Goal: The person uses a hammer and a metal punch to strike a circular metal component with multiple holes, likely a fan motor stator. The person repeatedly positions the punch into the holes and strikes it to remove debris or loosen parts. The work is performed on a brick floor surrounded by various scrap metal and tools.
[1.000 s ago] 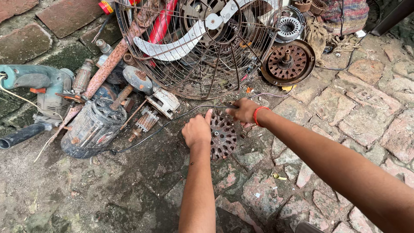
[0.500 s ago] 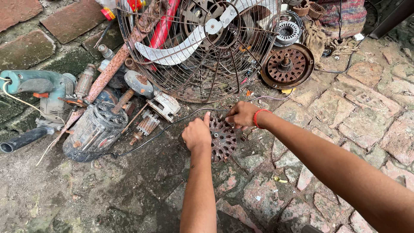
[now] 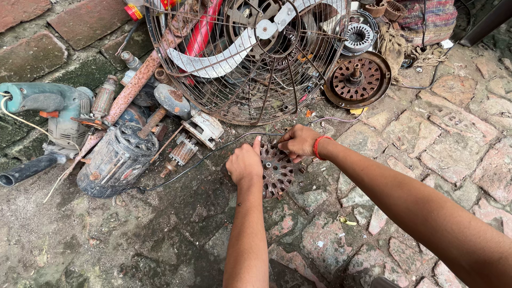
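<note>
A rusty round slotted motor core (image 3: 277,173) lies on the brick ground in the middle of the view. My left hand (image 3: 245,162) grips its left edge, thumb raised. My right hand (image 3: 298,141), with a red thread on the wrist, pinches its upper rim with closed fingers. A thin black wire (image 3: 213,152) runs from the core's top edge leftward along the ground.
A rusty wire fan guard (image 3: 250,58) with a pale blade lies just behind. To its right sits a round rotor plate (image 3: 357,80). At the left lie a grey motor housing (image 3: 114,160), a small armature (image 3: 181,152), a teal power tool (image 3: 48,106) and a rusty pipe.
Both hands stay on the slotted core with only slight shifts. The camera has tilted a little, so everything sits lower in view.
</note>
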